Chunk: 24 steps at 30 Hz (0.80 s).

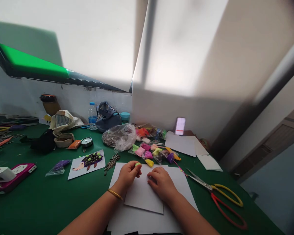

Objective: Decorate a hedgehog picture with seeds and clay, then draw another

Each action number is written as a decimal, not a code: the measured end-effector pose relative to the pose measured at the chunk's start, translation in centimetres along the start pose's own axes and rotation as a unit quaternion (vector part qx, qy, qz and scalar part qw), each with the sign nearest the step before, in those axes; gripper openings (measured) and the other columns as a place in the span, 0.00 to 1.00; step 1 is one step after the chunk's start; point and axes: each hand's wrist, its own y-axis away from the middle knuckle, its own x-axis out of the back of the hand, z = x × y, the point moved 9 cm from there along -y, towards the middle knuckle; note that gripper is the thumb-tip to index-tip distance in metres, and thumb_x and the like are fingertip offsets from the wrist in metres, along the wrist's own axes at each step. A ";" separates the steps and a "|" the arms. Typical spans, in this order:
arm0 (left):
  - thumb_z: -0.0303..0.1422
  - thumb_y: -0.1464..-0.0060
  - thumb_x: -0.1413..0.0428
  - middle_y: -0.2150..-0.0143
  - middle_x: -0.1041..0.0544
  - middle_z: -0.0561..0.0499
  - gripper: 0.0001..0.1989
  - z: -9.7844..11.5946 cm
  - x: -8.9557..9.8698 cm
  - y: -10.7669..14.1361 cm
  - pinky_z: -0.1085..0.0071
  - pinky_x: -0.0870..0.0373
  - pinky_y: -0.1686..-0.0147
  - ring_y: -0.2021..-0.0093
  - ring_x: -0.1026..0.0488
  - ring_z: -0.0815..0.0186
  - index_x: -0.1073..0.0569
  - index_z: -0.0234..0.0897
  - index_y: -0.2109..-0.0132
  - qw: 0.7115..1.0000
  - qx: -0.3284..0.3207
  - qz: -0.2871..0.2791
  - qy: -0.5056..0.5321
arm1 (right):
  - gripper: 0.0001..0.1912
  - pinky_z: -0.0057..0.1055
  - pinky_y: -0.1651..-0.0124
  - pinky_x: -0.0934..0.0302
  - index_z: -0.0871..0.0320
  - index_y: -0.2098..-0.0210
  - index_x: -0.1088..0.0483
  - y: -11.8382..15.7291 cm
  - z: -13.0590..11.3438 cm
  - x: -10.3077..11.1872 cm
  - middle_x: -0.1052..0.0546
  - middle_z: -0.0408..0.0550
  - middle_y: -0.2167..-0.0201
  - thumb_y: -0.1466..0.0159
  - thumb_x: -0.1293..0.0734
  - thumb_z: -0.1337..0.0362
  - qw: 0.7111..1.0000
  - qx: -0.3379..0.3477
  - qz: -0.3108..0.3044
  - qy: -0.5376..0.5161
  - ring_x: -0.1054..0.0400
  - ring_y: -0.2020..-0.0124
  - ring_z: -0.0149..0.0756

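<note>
Across the lower middle of the head view, the left hand (128,174) is curled nearly shut, pinching a small lime-green clay ball (138,164) between thumb and fingers, apparently to keep it raised just above the work. The right hand (161,184) is open, its fingers pressing on a white card (143,195) as if to steady it on a larger white paper sheet (147,222). Just above the hands, bagged coloured clay (147,151) lies within easy reach — yellow-and-red-handled scissors (203,182) sit right, a hedgehog picture card (86,164) left.
</note>
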 end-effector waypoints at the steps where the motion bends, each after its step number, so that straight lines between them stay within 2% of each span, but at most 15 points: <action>1: 0.51 0.47 0.43 0.74 0.24 0.50 0.21 0.0 0.2 0.0 0.70 0.30 0.72 0.74 0.27 0.65 0.26 0.35 0.66 1.000 -0.010 0.009 -0.005 | 0.10 0.40 0.51 0.38 0.51 0.59 0.22 0.0 0.0 -0.1 0.24 0.47 0.61 0.40 0.29 0.68 1.000 0.003 -0.003 0.006 0.33 0.55 0.43; 4: 0.47 0.46 0.43 0.66 0.21 0.47 0.19 -0.1 1.4 -0.3 0.66 0.27 0.64 0.66 0.24 0.62 0.24 0.36 0.56 0.997 -0.043 0.061 -0.031 | 0.09 0.39 0.51 0.38 0.50 0.60 0.22 0.0 -0.1 -0.1 0.23 0.47 0.61 0.37 0.32 0.69 1.000 0.011 -0.001 0.011 0.32 0.56 0.42; 6: 0.43 0.44 0.44 0.59 0.21 0.45 0.18 0.1 2.2 -0.4 0.65 0.28 0.60 0.61 0.24 0.60 0.24 0.37 0.52 0.990 -0.068 0.088 -0.092 | 0.09 0.39 0.51 0.38 0.50 0.60 0.22 0.0 -0.2 0.2 0.23 0.47 0.61 0.36 0.33 0.69 1.000 0.015 0.004 0.008 0.32 0.56 0.41; 8: 0.40 0.41 0.47 0.55 0.22 0.44 0.16 0.7 2.7 -0.6 0.65 0.29 0.58 0.57 0.25 0.59 0.24 0.38 0.50 0.975 -0.102 0.091 -0.173 | 0.10 0.39 0.50 0.38 0.50 0.60 0.22 0.0 -0.3 0.4 0.23 0.47 0.61 0.36 0.33 0.69 1.000 0.014 0.008 0.007 0.32 0.56 0.42; 11: 0.34 0.38 0.50 0.53 0.22 0.45 0.15 1.7 2.8 -0.8 0.64 0.32 0.52 0.52 0.26 0.59 0.24 0.40 0.49 0.941 -0.141 0.074 -0.299 | 0.10 0.41 0.50 0.38 0.49 0.61 0.21 0.1 -0.4 0.3 0.22 0.47 0.60 0.38 0.32 0.69 1.000 0.010 0.002 0.011 0.32 0.55 0.43; 15: 0.28 0.42 0.47 0.57 0.20 0.47 0.14 1.6 2.6 -1.4 0.63 0.36 0.54 0.55 0.25 0.57 0.24 0.41 0.49 0.882 -0.086 0.067 -0.459 | 0.13 0.42 0.48 0.39 0.47 0.64 0.20 -0.2 -0.3 0.2 0.21 0.45 0.57 0.38 0.34 0.71 0.999 0.034 -0.019 0.015 0.31 0.52 0.43; 18: 0.30 0.41 0.46 0.60 0.19 0.48 0.09 1.8 1.6 -1.5 0.63 0.40 0.55 0.56 0.26 0.56 0.22 0.41 0.56 0.851 -0.073 0.040 -0.519 | 0.13 0.40 0.48 0.39 0.49 0.61 0.21 -2.2 1.0 1.9 0.22 0.47 0.53 0.38 0.35 0.70 0.999 0.022 0.010 0.038 0.32 0.50 0.43; 21: 0.30 0.41 0.46 0.59 0.20 0.48 0.08 1.9 1.0 -1.6 0.62 0.42 0.55 0.54 0.27 0.56 0.21 0.42 0.60 0.829 -0.080 0.031 -0.553 | 0.12 0.37 0.46 0.41 0.51 0.56 0.22 -5.9 4.0 4.0 0.22 0.48 0.52 0.35 0.36 0.65 0.989 -0.069 0.009 0.130 0.33 0.48 0.43; 24: 0.29 0.41 0.47 0.60 0.22 0.47 0.11 1.6 1.1 -1.7 0.60 0.44 0.55 0.55 0.29 0.56 0.21 0.43 0.59 0.809 -0.077 0.033 -0.582 | 0.13 0.39 0.49 0.40 0.53 0.56 0.22 -10.0 6.2 5.0 0.22 0.53 0.53 0.35 0.36 0.63 0.980 -0.122 0.008 0.160 0.33 0.50 0.46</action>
